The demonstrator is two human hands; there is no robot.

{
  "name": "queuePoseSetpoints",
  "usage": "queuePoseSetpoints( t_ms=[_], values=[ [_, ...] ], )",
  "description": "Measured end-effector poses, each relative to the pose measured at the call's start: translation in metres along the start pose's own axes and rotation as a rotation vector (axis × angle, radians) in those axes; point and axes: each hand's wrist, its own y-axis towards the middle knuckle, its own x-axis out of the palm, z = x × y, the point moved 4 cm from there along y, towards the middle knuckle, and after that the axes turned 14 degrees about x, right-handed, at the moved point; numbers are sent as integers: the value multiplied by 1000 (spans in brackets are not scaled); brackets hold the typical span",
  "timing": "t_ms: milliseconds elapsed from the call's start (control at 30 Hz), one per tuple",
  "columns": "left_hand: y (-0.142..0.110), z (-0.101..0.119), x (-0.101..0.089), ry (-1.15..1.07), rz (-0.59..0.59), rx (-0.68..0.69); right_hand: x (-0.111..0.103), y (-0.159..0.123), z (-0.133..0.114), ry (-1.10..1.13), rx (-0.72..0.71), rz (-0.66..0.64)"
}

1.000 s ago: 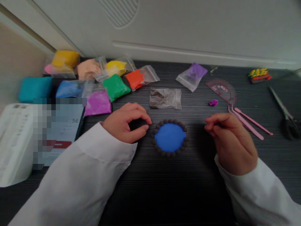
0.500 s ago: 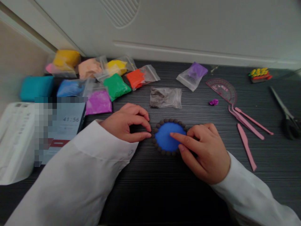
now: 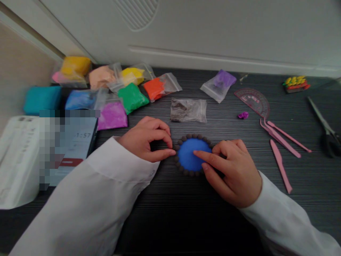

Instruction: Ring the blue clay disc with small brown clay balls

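A flat blue clay disc edged with a ring of small dark clay balls lies on the table between my hands. My left hand is at the disc's left side, thumb tip at the dark rim, fingers bent and apart, with nothing in them. From the right, my right hand reaches over the disc. Its index finger is stretched out and rests on the blue surface, while the thumb touches the lower right edge. The other fingers are bent by the right rim, which they partly hide.
Behind the disc lies a bag of dark clay. Several bags of coloured clay, such as a green one, fill the back left beside a phone. To the right are a protractor, pink tools, a purple lump and scissors.
My left hand has moved slightly right, its thumb tip still at the rim. My right hand keeps its place on the disc. The whole view has shifted very slightly.
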Motion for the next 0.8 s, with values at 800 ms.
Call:
queuePoseSetpoints(
  t_ms=[800],
  values=[
    [0,-2,1,-19,3,48,-3,-1,4,111,14,56]
  ],
)
